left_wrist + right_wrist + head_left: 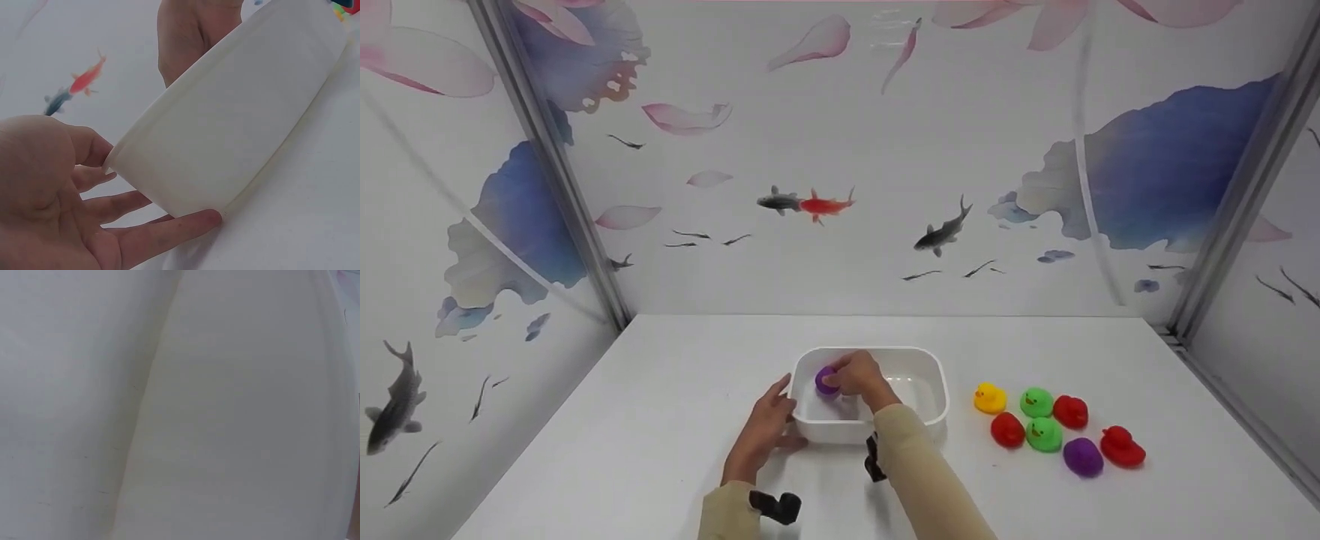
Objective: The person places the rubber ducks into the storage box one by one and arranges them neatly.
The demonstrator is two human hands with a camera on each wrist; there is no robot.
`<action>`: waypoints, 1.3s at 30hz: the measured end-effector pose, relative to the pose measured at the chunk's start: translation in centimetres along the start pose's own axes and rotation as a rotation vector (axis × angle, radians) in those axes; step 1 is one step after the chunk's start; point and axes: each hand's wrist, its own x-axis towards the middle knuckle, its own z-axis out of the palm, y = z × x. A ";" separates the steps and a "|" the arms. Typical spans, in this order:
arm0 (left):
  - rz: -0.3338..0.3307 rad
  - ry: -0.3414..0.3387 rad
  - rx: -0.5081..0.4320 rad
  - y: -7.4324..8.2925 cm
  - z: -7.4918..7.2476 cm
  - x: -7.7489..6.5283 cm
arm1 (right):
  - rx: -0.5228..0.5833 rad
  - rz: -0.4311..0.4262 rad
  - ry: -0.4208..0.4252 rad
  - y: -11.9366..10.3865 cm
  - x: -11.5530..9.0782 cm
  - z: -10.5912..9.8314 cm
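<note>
Right hand (859,373) pinching purple rounded plastic-looking toy (823,384), inside white rectangular plastic-looking box (832,432) near box's left wall; cannot tell if toy touches box floor. Left hand (769,420): fingers spread, touching box's left wall by near-left corner. Box on white desk (660,420), midway between side edges. Toward desk's right edge: yellow toy duck (990,399), two green toy ducks (1044,435), three red toys (1007,430), second purple toy (1083,457), loosely grouped.

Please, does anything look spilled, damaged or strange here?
I see nothing spilled or damaged. The white bin stands upright. The only slight oddity: a few faint dark marks on the table beside it, because they break the plain white surface.
</note>
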 end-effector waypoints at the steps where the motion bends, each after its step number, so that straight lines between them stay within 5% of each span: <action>1: -0.004 0.004 0.000 0.0 0.0 0.0 | 0.005 0.006 -0.004 0.0 0.1 0.0; 13: -0.026 0.022 0.004 0.1 0.2 0.1 | -0.022 0.005 -0.001 0.1 -0.1 -0.2; 23: -0.024 0.019 0.021 0.0 0.1 0.1 | -0.074 -0.137 -0.057 -1.0 -1.1 -3.6; 39: -0.004 0.007 -0.008 -0.1 0.1 0.0 | -0.020 -0.285 -0.027 -1.2 -6.7 -8.6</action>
